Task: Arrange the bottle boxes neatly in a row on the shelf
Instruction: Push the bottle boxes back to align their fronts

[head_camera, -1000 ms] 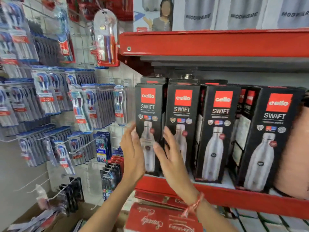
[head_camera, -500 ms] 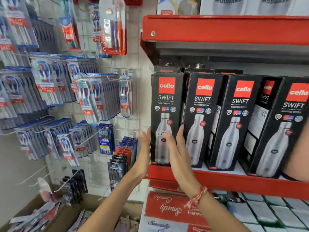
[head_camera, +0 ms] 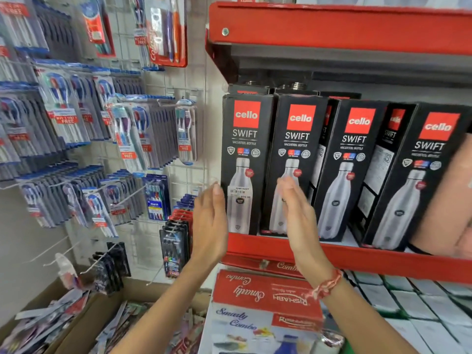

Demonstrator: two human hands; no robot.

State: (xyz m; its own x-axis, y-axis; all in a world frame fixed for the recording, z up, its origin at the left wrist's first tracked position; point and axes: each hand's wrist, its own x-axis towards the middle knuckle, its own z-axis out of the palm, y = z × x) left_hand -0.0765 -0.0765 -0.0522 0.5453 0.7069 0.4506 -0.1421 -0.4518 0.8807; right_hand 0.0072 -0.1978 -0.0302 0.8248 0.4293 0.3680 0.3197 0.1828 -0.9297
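The person's left hand (head_camera: 210, 221) is hovering flat with its fingers (head_camera: 217, 198) straight and together, holding nothing, just left of the leftmost bottle box (head_camera: 245, 159); whether the fingertips are touching the box's edge cannot be told. The right hand (head_camera: 297, 215) is also raised flat, fingers extended and close together, gripping nothing, in front of the second box (head_camera: 296, 149) and covering the lower part of its printed bottle. A red and white thread band (head_camera: 325, 286) is circling the right wrist. Both boxes are standing upright side by side at the left end of the red shelf (head_camera: 357, 259). Three more boxes (head_camera: 355, 159) are standing to the right, angled, one showing its side panel. Toothbrush packs (head_camera: 127, 139) are hanging on the wire grid at left.
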